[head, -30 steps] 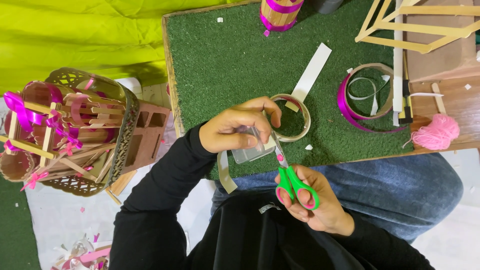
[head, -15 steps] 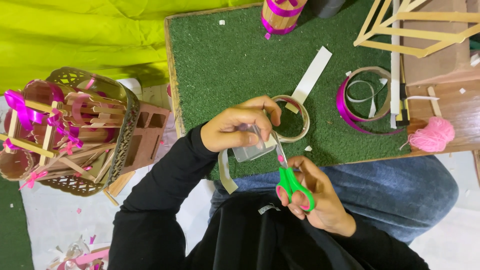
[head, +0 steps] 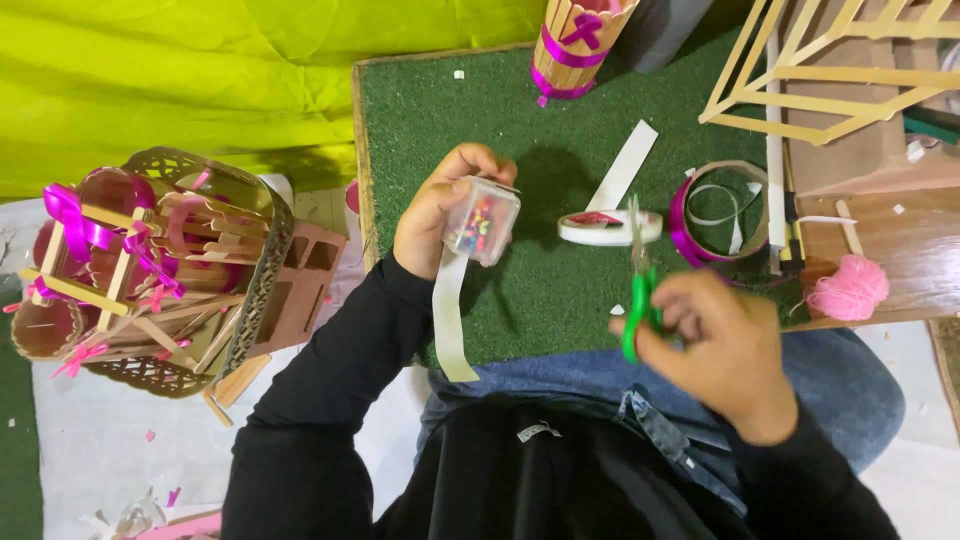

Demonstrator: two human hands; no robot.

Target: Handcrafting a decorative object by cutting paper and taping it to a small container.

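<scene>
A: Risks? Left hand (head: 445, 205) grips a small clear box (head: 482, 220) of beads, over the green mat (head: 440, 110), strip (head: 449, 315) dangling at 6 o'clock. Box tilts, so beads could spill if the lid's loose.

B: Right hand (head: 720, 345)?

A: Blurred, clenched on green scissors (head: 638, 290), blades pointing to 12 near the tape roll (head: 610, 228). Could nick it, imo.

B: Vs 1 s ago?

A: Hands were together, snipping over the roll; now they're apart, box lifted clear, scissors pulled to 3 o'clock.
</scene>
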